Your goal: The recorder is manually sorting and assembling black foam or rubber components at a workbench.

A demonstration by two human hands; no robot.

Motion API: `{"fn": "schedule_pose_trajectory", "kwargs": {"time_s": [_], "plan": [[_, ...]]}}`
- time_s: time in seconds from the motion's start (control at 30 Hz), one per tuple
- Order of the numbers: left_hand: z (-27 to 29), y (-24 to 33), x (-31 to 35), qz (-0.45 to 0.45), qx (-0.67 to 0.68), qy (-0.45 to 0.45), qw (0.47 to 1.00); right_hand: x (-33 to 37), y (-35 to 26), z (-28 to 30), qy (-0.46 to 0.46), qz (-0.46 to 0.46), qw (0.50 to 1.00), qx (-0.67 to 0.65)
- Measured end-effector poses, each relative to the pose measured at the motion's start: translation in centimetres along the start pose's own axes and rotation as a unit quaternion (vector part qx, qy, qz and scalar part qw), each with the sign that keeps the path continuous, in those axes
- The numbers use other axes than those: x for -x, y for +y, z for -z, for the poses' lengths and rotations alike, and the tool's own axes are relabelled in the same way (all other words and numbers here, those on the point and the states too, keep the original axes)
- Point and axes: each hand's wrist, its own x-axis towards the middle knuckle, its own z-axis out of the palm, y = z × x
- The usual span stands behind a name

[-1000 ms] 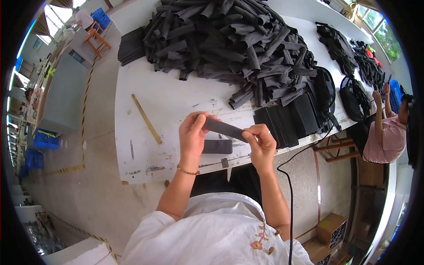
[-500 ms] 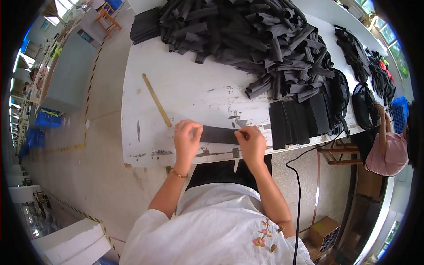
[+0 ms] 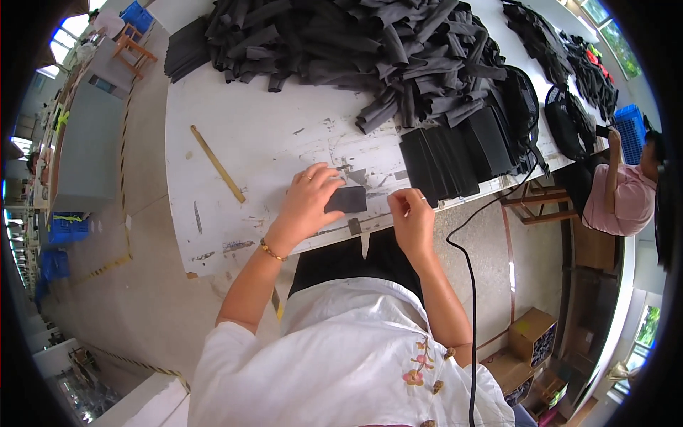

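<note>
A small flat dark fabric strip (image 3: pixel 348 200) lies on the white table near its front edge. My left hand (image 3: pixel 307 202) rests over its left end, fingers spread and palm down, hiding that part. To the right of the strip, apart from it, my right hand (image 3: pixel 414 222) is held with thumb and forefinger drawn together; nothing shows between them. A neat row of stacked black fabric pieces (image 3: pixel 437 165) lies just beyond my right hand.
A large heap of dark fabric strips (image 3: pixel 334 46) covers the table's far side, with a flat stack (image 3: pixel 186 50) at its left. A wooden stick (image 3: pixel 217 164) lies left. A black cable (image 3: pixel 473 299) hangs at right. A person in pink (image 3: pixel 619 192) sits beyond.
Both hands held the ends of the strip; now the right hand has let go. My left hand has spread over the strip, which shows shorter. The view has shifted.
</note>
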Motion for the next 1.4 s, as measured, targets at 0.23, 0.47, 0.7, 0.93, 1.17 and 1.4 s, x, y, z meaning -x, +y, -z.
{"fn": "schedule_pose_trajectory", "kwargs": {"time_s": [0.23,0.47,0.7,0.93,1.17,1.4], "plan": [[1.4,-0.2,0.6,0.031,0.119,0.012,0.992,0.4,0.3,-0.2,-0.028,-0.028,0.995,-0.091],[0.8,0.0,1.3,0.085,0.166,0.014,0.982,-0.1,-0.2,-1.3,-0.111,-0.047,0.99,-0.072],[-1.5,-0.7,2.0,0.097,0.171,0.044,0.98,0.7,-0.8,-1.9,-0.148,-0.061,0.987,-0.005],[-1.9,-1.6,2.3,0.103,0.162,0.013,0.981,1.0,-1.1,-2.9,-0.113,-0.018,0.993,0.022],[-2.2,-2.1,2.4,0.095,0.183,0.029,0.978,0.5,0.0,-3.0,-0.114,0.062,0.99,0.048],[-2.0,-2.5,2.7,0.085,0.2,0.035,0.975,-0.4,0.6,-1.7,-0.025,0.088,0.993,0.068]]}}
